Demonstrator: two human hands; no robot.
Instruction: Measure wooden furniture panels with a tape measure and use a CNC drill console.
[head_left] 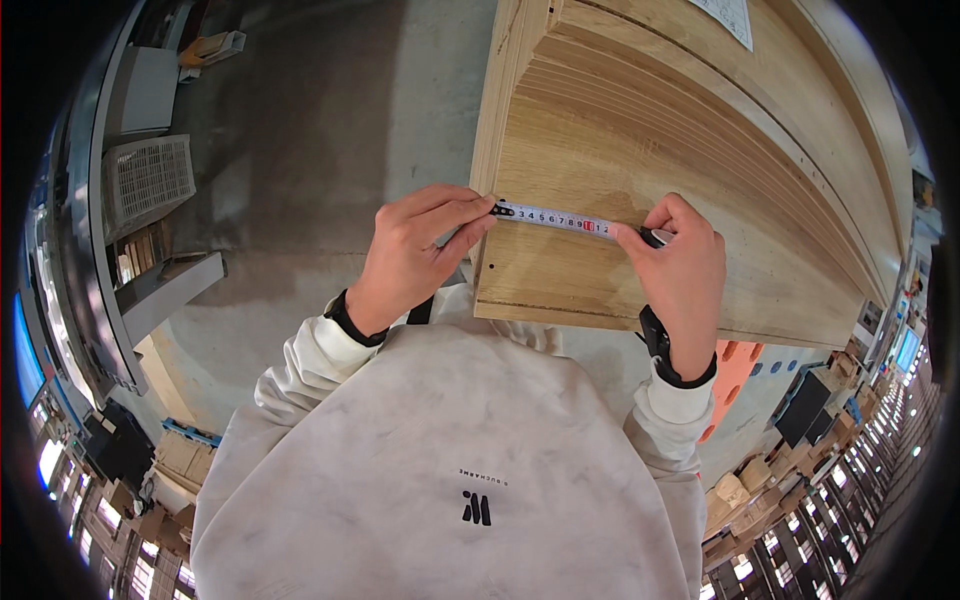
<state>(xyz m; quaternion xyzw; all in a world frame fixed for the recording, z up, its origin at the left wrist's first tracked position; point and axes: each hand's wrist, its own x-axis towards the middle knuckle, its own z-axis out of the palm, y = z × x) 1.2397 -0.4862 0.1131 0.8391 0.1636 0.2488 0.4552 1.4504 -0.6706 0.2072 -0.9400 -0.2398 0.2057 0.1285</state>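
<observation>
A tape measure (560, 219) is drawn out across the top of a light wood-grain panel (570, 160). My left hand (415, 245) pinches the tape's end hook at the panel's left edge. At the other end my right hand (680, 245) holds the case, which is mostly hidden by the fingers; only a dark bit shows. The right thumb rests on the blade. A small dark hole (491, 267) marks the panel near its front left corner.
More wooden boards (690, 90) are stacked behind the panel, with a paper sheet (730, 18) on top. A white plastic basket (150, 180) sits at the left by a metal-edged bench (100, 200). An orange piece with holes (735, 375) lies beyond the panel's near right edge.
</observation>
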